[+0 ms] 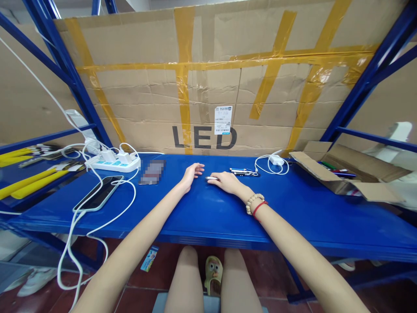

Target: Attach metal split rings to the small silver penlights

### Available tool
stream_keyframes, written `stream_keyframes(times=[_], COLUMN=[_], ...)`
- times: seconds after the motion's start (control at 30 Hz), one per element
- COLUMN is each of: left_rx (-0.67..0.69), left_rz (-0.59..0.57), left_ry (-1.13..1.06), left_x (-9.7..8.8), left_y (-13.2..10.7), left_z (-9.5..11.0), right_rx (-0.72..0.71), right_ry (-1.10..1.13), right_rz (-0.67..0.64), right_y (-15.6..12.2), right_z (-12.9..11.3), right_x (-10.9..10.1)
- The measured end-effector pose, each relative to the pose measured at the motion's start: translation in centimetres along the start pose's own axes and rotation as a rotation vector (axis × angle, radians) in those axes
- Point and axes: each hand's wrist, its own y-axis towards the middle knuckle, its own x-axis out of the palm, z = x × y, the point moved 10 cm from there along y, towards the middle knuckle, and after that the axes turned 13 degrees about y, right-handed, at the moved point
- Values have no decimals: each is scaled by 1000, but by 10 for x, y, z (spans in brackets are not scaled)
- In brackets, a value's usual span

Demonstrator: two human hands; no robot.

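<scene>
My right hand [226, 182] rests over the middle of the blue table, its fingers closed around a pen [211, 178]. Only the pen's pale end sticks out to the left; the rest is hidden in the hand. Just to the left, my left hand [190, 176] hovers with its side near the tabletop, fingers loosely curved and apart, holding nothing. A small gap separates the two hands. Behind my right hand lie several blue, silver and black pens [243, 172] side by side.
On the left are a phone [99, 193], a white power strip [114, 163] with looping cables and a dark flat item [151, 172], partly blurred. Rightward are a coiled white cable [272, 163] and an open cardboard box [339, 174] with pens. A large carton [146, 100] stands behind.
</scene>
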Motion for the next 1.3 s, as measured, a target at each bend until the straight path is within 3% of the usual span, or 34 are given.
stream_keyframes(times=[0.63, 1.3], left_rx=[6, 1], left_rz=[-8, -11], left_ry=[2, 6], left_x=[0, 1], left_y=[2, 1], left_z=[-2, -1], right_rx=[65, 9], right_ry=[-19, -38], right_rz=[-16, -18], right_y=[1, 1], right_z=[6, 2], right_x=[2, 4])
